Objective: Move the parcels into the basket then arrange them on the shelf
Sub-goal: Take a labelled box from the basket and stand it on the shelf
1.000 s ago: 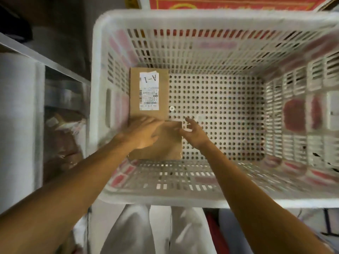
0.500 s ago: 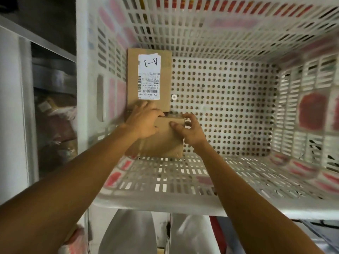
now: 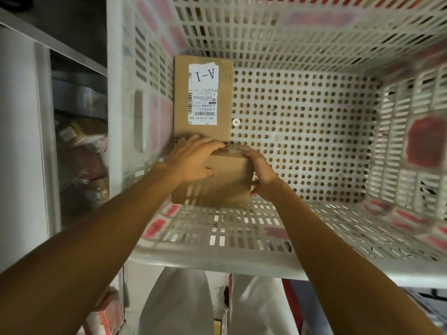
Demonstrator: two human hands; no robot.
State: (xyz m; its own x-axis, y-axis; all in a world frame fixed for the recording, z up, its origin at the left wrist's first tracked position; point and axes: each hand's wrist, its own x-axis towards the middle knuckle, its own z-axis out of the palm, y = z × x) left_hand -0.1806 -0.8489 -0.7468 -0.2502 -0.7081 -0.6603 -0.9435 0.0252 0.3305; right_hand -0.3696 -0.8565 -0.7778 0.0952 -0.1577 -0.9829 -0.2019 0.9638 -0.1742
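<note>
A white perforated plastic basket [image 3: 217, 259] fills most of the view. On its floor, against the left wall, lies a flat brown parcel [image 3: 181, 97] with a white label marked A-1. Nearer to me is a smaller plain brown parcel [image 3: 225, 182], tilted up off the basket floor. My left hand [image 3: 193, 160] grips its top left edge, fingers curled over the far side. My right hand [image 3: 260, 172] grips its right side, thumb on the near face.
A metal shelf unit [image 3: 48, 42] stands on the left, with wrapped parcels [image 3: 82, 141] on a lower level. My legs in light trousers [image 3: 174, 303] show below the basket's near rim. The right part of the basket floor [image 3: 302, 141] holds no parcels.
Both hands closed on the small parcel and raised it, so it now looks larger and tilted. The view moved closer into the basket.
</note>
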